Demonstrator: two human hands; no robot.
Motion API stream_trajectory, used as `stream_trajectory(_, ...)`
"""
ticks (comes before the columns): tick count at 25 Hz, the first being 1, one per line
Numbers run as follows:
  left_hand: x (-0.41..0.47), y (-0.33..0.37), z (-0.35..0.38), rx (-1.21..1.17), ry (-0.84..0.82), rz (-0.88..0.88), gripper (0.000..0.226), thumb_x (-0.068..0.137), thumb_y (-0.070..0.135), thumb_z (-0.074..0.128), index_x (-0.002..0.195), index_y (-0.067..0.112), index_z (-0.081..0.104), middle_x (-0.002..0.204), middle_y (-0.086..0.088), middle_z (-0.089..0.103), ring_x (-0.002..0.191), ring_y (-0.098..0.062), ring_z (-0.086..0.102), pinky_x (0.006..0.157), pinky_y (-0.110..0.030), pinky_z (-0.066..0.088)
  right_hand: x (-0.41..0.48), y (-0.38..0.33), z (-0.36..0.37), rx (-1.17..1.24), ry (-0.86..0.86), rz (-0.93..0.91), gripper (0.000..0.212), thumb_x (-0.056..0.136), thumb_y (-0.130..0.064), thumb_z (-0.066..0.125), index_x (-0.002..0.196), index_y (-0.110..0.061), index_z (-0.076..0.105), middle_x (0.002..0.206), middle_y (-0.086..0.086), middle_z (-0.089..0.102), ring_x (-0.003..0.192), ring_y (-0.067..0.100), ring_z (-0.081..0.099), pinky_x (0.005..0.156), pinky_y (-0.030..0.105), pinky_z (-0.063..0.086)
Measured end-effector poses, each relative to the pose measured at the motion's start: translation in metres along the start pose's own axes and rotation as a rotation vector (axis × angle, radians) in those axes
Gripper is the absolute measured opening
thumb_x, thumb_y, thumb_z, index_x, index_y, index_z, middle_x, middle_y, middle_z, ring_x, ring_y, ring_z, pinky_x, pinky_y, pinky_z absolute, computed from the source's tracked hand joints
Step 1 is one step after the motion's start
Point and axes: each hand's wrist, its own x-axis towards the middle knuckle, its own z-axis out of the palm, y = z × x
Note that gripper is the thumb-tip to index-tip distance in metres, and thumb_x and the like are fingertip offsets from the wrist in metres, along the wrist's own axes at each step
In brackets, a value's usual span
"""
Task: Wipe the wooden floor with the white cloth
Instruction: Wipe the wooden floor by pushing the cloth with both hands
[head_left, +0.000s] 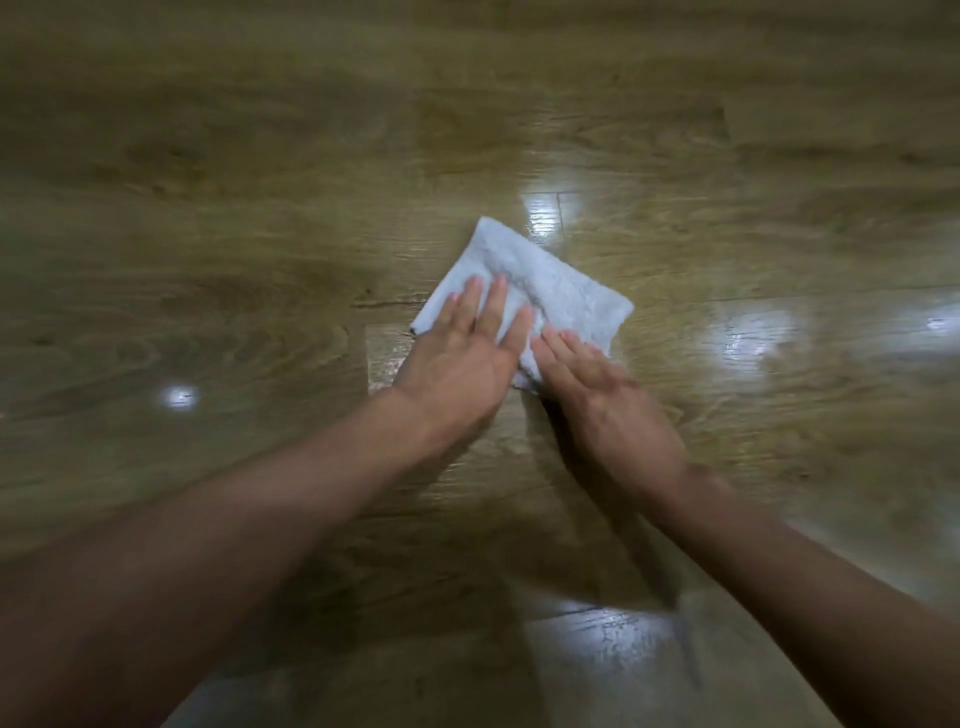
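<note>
A folded white cloth (550, 283) lies flat on the wooden floor (260, 260), turned like a diamond. My left hand (462, 358) rests palm down on the cloth's near left part, fingers straight and slightly spread. My right hand (608, 405) lies flat beside it, its fingertips on the cloth's near edge and its palm over the floor. Neither hand curls around the cloth; both press on top of it. The cloth's near corner is hidden under my hands.
Glossy brown planks fill the whole view, with bright light reflections at the right (753, 332), above the cloth (545, 213) and at the left (179, 397). A shiny, wet-looking patch (597, 660) shows between my forearms.
</note>
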Motion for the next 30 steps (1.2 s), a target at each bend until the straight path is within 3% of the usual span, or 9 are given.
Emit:
stream_trajectory(3, 0.046, -0.009, -0.016, 0.01, -0.019, -0.027, 0.061, 0.098, 0.018, 0.031, 0.152, 0.013, 0.001, 0.158, -0.021, -0.006, 0.146, -0.039, -0.005, 0.118, -0.047, 0.004, 0.046, 0.028, -0.006, 0.119, -0.02, 0.072, 0.054, 0.089, 0.002, 0.048, 0.142, -0.01, 0.042, 0.146, 0.015, 0.043, 0.125, 0.036, 0.051, 0.092, 0.049, 0.051)
stream_trajectory(5, 0.084, -0.016, -0.034, -0.042, -0.048, -0.099, 0.055, 0.099, 0.017, 0.036, 0.15, 0.014, 0.017, 0.157, -0.021, 0.006, 0.144, -0.039, 0.008, 0.115, -0.048, 0.016, 0.087, 0.052, -0.02, 0.185, -0.028, 0.117, 0.044, 0.095, -0.008, 0.043, 0.138, -0.016, 0.045, 0.144, 0.01, 0.047, 0.125, 0.032, 0.051, 0.095, 0.039, 0.046)
stream_trajectory(7, 0.095, -0.006, -0.046, -0.052, -0.04, -0.15, 0.044, 0.097, 0.016, 0.042, 0.14, 0.012, 0.037, 0.151, -0.02, 0.023, 0.136, -0.039, 0.027, 0.104, -0.047, 0.033, 0.088, 0.062, -0.027, 0.212, -0.003, 0.153, 0.039, 0.093, -0.01, 0.046, 0.131, -0.017, 0.052, 0.13, 0.011, 0.058, 0.114, 0.034, 0.058, 0.084, 0.027, 0.043)
stream_trajectory(9, 0.075, 0.012, -0.041, 0.003, 0.009, -0.081, 0.04, 0.096, 0.018, 0.042, 0.136, 0.012, 0.042, 0.144, -0.019, 0.034, 0.128, -0.038, 0.037, 0.093, -0.047, 0.042, 0.046, 0.053, -0.024, 0.204, 0.035, 0.149, 0.043, 0.087, -0.003, 0.048, 0.128, -0.013, 0.053, 0.128, 0.016, 0.059, 0.112, 0.038, 0.059, 0.083, 0.035, 0.049)
stream_trajectory(11, 0.038, 0.036, -0.018, 0.029, 0.054, 0.043, 0.046, 0.096, 0.021, 0.04, 0.141, 0.014, 0.036, 0.147, -0.019, 0.033, 0.133, -0.04, 0.034, 0.099, -0.048, 0.039, -0.012, 0.035, -0.013, 0.249, 0.048, 0.172, 0.05, 0.087, 0.006, 0.048, 0.134, -0.01, 0.05, 0.141, 0.016, 0.05, 0.129, 0.033, 0.048, 0.097, 0.044, 0.048)
stream_trajectory(14, -0.002, 0.059, 0.008, 0.023, 0.058, 0.192, 0.05, 0.099, 0.025, 0.034, 0.146, 0.012, 0.027, 0.154, -0.018, 0.025, 0.141, -0.04, 0.025, 0.111, -0.049, 0.027, -0.064, 0.023, 0.002, 0.298, 0.079, 0.272, 0.053, 0.092, 0.003, 0.05, 0.143, -0.008, 0.041, 0.152, 0.016, 0.033, 0.141, 0.028, 0.032, 0.11, 0.039, 0.034)
stream_trajectory(17, 0.035, 0.039, -0.004, -0.131, 0.107, 0.037, 0.053, 0.098, 0.041, 0.041, 0.144, 0.016, 0.032, 0.156, -0.004, 0.024, 0.141, -0.025, 0.03, 0.099, -0.046, 0.043, -0.023, 0.04, -0.003, 0.16, -0.014, 0.226, 0.058, 0.095, -0.004, 0.042, 0.149, -0.002, 0.022, 0.156, 0.021, 0.018, 0.146, 0.034, 0.015, 0.115, 0.046, 0.024)
stream_trajectory(22, 0.083, 0.02, -0.023, -0.135, 0.006, -0.143, 0.054, 0.098, 0.041, 0.042, 0.142, 0.012, 0.036, 0.155, -0.007, 0.025, 0.142, -0.027, 0.023, 0.107, -0.043, 0.036, 0.05, 0.057, -0.011, 0.049, -0.073, 0.291, 0.054, 0.099, -0.016, 0.034, 0.15, -0.006, 0.018, 0.158, 0.019, 0.014, 0.146, 0.033, 0.012, 0.118, 0.044, 0.01)
stream_trajectory(30, -0.078, 0.009, 0.019, 0.072, -0.022, -0.078, 0.055, 0.098, 0.013, 0.024, 0.149, -0.002, 0.009, 0.157, -0.022, 0.01, 0.147, -0.033, 0.011, 0.117, -0.039, 0.019, -0.041, -0.063, 0.012, 0.144, -0.072, 0.065, 0.051, 0.101, -0.025, 0.036, 0.148, -0.004, 0.027, 0.155, 0.018, 0.025, 0.144, 0.036, 0.019, 0.117, 0.043, 0.014)
